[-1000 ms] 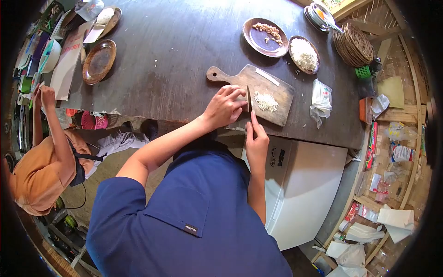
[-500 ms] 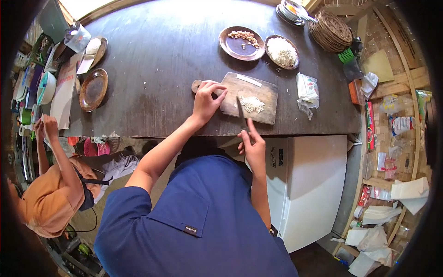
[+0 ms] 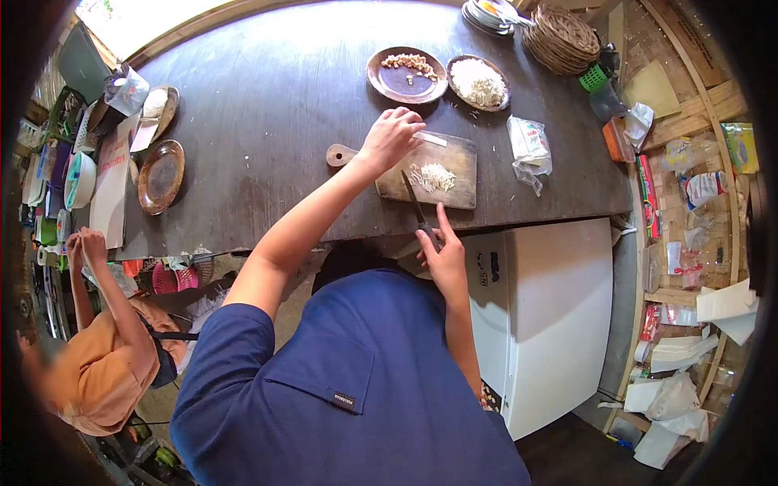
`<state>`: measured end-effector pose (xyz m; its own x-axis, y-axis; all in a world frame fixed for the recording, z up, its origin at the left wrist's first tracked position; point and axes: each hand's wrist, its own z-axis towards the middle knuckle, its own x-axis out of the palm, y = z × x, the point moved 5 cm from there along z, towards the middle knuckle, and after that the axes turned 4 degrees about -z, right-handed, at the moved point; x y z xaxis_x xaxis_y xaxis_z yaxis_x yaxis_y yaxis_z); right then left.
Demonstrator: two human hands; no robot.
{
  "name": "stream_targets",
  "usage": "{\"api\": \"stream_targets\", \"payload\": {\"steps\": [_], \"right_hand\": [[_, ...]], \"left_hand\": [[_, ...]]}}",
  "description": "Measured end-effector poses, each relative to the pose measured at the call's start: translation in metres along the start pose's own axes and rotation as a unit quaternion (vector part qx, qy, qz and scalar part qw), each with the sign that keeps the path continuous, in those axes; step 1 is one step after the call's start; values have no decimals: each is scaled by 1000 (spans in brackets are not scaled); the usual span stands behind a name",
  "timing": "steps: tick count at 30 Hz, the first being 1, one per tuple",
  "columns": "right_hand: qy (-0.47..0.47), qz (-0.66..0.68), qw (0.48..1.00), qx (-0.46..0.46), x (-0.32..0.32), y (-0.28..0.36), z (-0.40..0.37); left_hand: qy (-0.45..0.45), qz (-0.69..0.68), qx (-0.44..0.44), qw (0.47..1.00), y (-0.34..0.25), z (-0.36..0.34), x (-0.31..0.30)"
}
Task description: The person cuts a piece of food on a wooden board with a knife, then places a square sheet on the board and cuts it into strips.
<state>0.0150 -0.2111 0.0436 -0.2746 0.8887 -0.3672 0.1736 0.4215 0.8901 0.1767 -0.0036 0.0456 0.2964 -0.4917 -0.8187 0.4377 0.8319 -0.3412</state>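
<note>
A wooden cutting board point(image 3: 463, 174) with a round handle lies near the table's front edge. On it rests a small heap of thin white shreds point(image 3: 433, 177). My left hand point(image 3: 392, 139) reaches over the board's left side, its fingers curled together at the near end of a flat white strip point(image 3: 431, 139). In my right hand point(image 3: 442, 253) is a dark-handled kitchen knife point(image 3: 412, 197), its blade pointing away from me beside the shreds. My right index finger is stretched out towards the board's front edge.
Behind the board stand a plate of brown chunks point(image 3: 408, 89) and a plate of white shreds point(image 3: 478, 83). A plastic-wrapped white pack point(image 3: 529, 150) lies to the right. An oval brown plate point(image 3: 161, 178) sits left. A person in orange point(image 3: 101, 356) works at the left.
My left hand has moved forward and right, from near the board's handle to the white strip. My right hand still holds the knife, which has shifted slightly left of the shreds.
</note>
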Motion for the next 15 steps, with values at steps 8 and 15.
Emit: {"api": "stream_targets", "payload": {"steps": [8,15], "right_hand": [[-28,-23,999,-3,-15,5,-10],[-78,-98,992,16,-24,-2,-6]], "left_hand": [[1,-47,-6,999,11,-4,10],[9,-85,-27,996,16,0,6]]}}
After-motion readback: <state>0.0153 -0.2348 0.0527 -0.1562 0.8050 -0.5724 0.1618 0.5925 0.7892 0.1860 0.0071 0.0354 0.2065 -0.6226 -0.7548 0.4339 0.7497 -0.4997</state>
